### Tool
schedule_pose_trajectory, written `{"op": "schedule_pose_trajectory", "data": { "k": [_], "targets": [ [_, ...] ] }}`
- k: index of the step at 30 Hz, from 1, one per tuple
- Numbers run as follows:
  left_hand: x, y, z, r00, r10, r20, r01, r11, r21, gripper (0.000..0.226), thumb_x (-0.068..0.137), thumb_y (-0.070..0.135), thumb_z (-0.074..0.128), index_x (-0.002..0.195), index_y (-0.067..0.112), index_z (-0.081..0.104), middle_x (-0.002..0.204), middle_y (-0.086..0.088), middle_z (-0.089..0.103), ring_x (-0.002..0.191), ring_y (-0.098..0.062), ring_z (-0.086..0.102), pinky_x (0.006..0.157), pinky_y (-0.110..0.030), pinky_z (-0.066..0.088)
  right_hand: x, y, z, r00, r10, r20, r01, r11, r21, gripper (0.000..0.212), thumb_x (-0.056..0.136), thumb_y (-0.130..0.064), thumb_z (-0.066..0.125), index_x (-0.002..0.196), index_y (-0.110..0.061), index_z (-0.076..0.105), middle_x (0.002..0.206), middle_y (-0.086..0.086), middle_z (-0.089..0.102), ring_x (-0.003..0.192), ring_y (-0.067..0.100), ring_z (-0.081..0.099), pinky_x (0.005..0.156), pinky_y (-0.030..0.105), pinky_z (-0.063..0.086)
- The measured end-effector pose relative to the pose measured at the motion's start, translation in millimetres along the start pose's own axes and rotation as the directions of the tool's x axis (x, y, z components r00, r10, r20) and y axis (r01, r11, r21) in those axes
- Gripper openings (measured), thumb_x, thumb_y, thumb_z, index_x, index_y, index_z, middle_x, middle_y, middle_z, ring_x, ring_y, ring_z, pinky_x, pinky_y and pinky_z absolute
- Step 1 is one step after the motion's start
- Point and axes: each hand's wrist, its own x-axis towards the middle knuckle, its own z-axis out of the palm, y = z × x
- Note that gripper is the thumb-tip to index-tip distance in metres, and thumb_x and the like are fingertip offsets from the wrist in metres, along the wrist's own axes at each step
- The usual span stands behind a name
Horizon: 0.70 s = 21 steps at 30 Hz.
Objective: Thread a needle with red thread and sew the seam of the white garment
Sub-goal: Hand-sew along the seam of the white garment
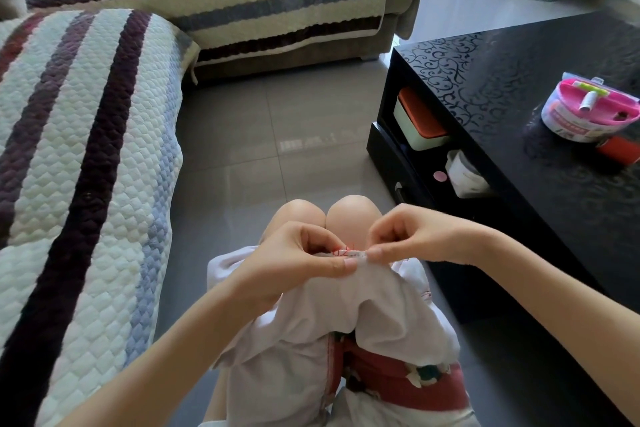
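Observation:
The white garment (311,315) lies bunched over my lap, its seam edge raised just in front of my knees. My left hand (294,260) pinches that edge between thumb and fingers. My right hand (401,236) pinches the same edge a little to the right, fingers curled. Red thread stitches (343,251) show along the seam between the two hands. The needle itself is too small to make out.
A black coffee table (519,107) stands to my right, bearing a pink sewing kit tub (588,111) and a red thread spool (620,149). Boxes sit on its lower shelf (419,125). A striped quilted sofa (86,149) runs along the left. Grey tiled floor (277,135) lies ahead.

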Motion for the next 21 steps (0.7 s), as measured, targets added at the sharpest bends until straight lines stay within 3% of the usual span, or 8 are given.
{"op": "schedule_pose_trajectory", "data": {
  "k": [3,7,9,12,14,18,21],
  "targets": [
    [-1.2,0.2,-1.8,1.0,0.005,-0.004,-0.005,1.0,0.007,0.005,0.077,0.005,0.076,0.074,0.004,0.072,0.067,0.003,0.065,0.068,-0.002,0.06,0.067,-0.013,0.046,-7.4,-5.9,-8.7,0.985,-0.047,-0.167,0.061,0.995,0.08,0.024,0.085,-0.033,0.068,0.073,-0.013,0.072,0.064,0.007,0.052,0.06,0.015,0.042,0.057,0.029,0.033],
    [-0.3,-0.8,-2.7,1.0,-0.01,0.006,0.01,1.0,0.025,0.011,0.078,0.006,0.075,0.082,-0.004,0.071,0.068,0.002,0.066,0.07,-0.003,0.062,0.071,-0.016,0.047,-10.2,-14.9,-17.5,0.97,-0.089,-0.225,0.114,0.988,0.102,0.019,0.084,-0.026,0.068,0.069,-0.016,0.071,0.055,-0.009,0.051,0.054,0.006,0.039,0.054,0.021,0.033],
    [0.3,-0.3,-2.8,1.0,-0.016,0.004,0.016,1.0,0.027,0.01,0.079,0.007,0.076,0.081,-0.001,0.072,0.071,0.0,0.065,0.072,-0.006,0.06,0.074,-0.02,0.047,-9.1,-19.3,-19.2,0.957,-0.108,-0.269,0.149,0.98,0.135,0.019,0.081,-0.028,0.067,0.063,-0.022,0.069,0.054,-0.006,0.047,0.052,0.007,0.037,0.051,0.017,0.032],
    [1.1,0.8,-2.5,1.0,-0.018,0.01,0.018,1.0,-0.008,0.006,0.081,0.008,0.072,0.08,0.003,0.071,0.069,0.004,0.065,0.069,-0.002,0.06,0.069,-0.013,0.047,-6.4,-22.2,-23.5,0.932,-0.108,-0.346,0.192,0.956,0.22,0.021,0.08,-0.024,0.063,0.06,-0.019,0.069,0.055,0.003,0.039,0.05,0.008,0.032,0.049,0.016,0.028],
    [1.9,0.6,-2.3,1.0,-0.014,0.006,0.014,0.999,-0.029,0.005,0.082,0.007,0.071,0.08,0.003,0.069,0.069,0.003,0.065,0.066,-0.002,0.06,0.067,-0.012,0.047,-4.5,-23.3,-26.5,0.923,-0.106,-0.371,0.215,0.939,0.268,0.021,0.08,-0.024,0.066,0.06,-0.018,0.068,0.052,0.0,0.036,0.048,0.008,0.028,0.049,0.016,0.025],
    [2.0,-0.9,-2.9,0.999,-0.03,-0.02,0.029,0.998,-0.052,0.011,0.079,0.002,0.074,0.073,0.006,0.066,0.064,0.004,0.064,0.061,-0.002,0.059,0.063,-0.011,0.046,-2.1,-28.1,-29.7,0.915,-0.145,-0.376,0.295,0.876,0.381,0.029,0.071,-0.043,0.077,0.062,-0.018,0.067,0.054,0.001,0.03,0.05,0.011,0.021,0.048,0.019,0.022],
    [1.9,-0.6,-1.6,0.999,-0.03,-0.027,0.029,0.999,-0.028,0.012,0.076,0.002,0.076,0.071,0.008,0.067,0.064,0.005,0.063,0.062,-0.001,0.059,0.063,-0.011,0.046,1.2,-33.6,-27.8,0.915,-0.142,-0.377,0.301,0.863,0.406,0.024,0.073,-0.035,0.072,0.059,-0.017,0.065,0.051,-0.003,0.03,0.05,0.012,0.018,0.047,0.018,0.022]
  ]
}}
